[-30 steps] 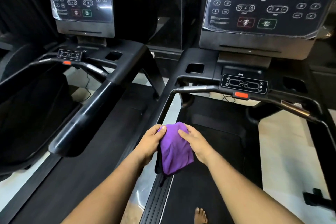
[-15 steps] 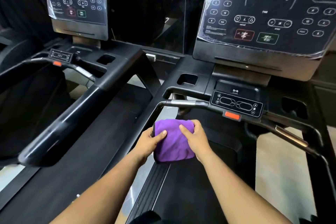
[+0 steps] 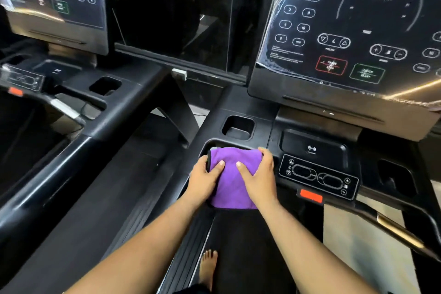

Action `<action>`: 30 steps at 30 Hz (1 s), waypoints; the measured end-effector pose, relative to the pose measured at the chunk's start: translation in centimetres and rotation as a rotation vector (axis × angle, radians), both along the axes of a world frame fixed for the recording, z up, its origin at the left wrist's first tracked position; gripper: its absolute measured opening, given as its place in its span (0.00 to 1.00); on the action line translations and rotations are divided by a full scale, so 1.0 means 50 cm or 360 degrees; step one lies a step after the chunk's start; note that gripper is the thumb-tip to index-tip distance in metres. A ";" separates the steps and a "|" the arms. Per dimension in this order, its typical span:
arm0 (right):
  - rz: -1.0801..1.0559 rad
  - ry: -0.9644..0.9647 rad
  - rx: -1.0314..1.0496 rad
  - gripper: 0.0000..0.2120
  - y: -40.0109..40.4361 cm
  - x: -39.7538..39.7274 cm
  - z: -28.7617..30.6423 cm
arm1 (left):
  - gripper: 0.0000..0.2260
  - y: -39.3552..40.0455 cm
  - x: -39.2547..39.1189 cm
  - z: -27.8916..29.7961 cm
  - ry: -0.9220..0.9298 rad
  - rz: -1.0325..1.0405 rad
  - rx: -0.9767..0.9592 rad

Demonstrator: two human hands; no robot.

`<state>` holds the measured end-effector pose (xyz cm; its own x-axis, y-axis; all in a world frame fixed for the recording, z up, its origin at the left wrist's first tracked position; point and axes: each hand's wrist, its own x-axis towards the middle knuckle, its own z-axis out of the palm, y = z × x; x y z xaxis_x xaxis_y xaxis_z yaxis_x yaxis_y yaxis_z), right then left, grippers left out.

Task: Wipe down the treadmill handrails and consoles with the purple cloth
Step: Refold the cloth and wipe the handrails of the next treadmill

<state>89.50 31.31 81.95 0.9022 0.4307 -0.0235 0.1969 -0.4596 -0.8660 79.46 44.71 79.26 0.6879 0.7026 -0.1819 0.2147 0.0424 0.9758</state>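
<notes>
Holding the purple cloth [image 3: 232, 179] flat with both hands, you are pressing it onto the front crossbar of the right-hand treadmill, just left of the small control panel [image 3: 318, 178] with its orange-red safety tab [image 3: 311, 196]. Your left hand [image 3: 205, 180] is gripping the cloth's left edge, thumb lying on top and fingers wrapping its side; your right hand [image 3: 259, 178] is grasping the right edge, thumb on the purple surface and fingers curling over the far corner. The cloth is folded into a rough square, its top edge sitting at the lip of the recess below the square cup holder [image 3: 238, 126]. Above it, the large console [image 3: 353, 31] is showing a distance dial, numbered keys and red and green buttons under a wrinkled plastic film. The second treadmill's console [image 3: 55, 2] and black handrail [image 3: 47, 186] are standing to your left. Your bare foot [image 3: 207, 267] is resting on the edge of the belt [image 3: 250, 258].
</notes>
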 end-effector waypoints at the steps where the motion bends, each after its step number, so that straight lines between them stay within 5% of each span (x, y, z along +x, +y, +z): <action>1: -0.0002 -0.0018 -0.0032 0.36 0.023 0.019 0.001 | 0.10 0.023 0.030 0.001 -0.0008 -0.0002 -0.0039; 5: -0.0079 -0.0179 -0.0187 0.38 0.085 0.080 0.004 | 0.06 0.090 0.131 -0.007 -0.0020 -0.0010 -0.0169; 11: -0.0418 -0.0468 -0.0325 0.28 0.142 0.235 -0.010 | 0.27 0.145 0.273 -0.023 -0.0060 -0.0395 -0.0221; 14: -0.0494 -0.0606 -0.0821 0.29 0.168 0.283 -0.036 | 0.31 0.161 0.322 -0.051 0.0123 -0.0683 0.0335; 17: -0.0027 -0.0402 -0.1236 0.33 0.198 0.269 -0.092 | 0.27 0.177 0.329 -0.086 0.0463 -0.0984 0.1241; 20: 0.0136 -0.0305 -0.1472 0.41 0.205 0.257 -0.138 | 0.32 0.205 0.302 -0.126 0.0671 -0.0888 0.1592; 25: 0.0234 -0.0512 -0.1528 0.40 0.234 0.353 -0.130 | 0.37 0.272 0.265 -0.170 0.0962 -0.0756 0.1535; 30: 0.0960 -0.0754 -0.1562 0.38 0.238 0.389 -0.116 | 0.39 0.274 0.255 -0.167 0.0902 -0.0775 0.1404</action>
<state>108.96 43.22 76.17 0.5741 0.7634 -0.2959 0.8004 -0.5995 0.0060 92.22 58.43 70.91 0.8975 0.4218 -0.1290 0.4374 -0.8135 0.3833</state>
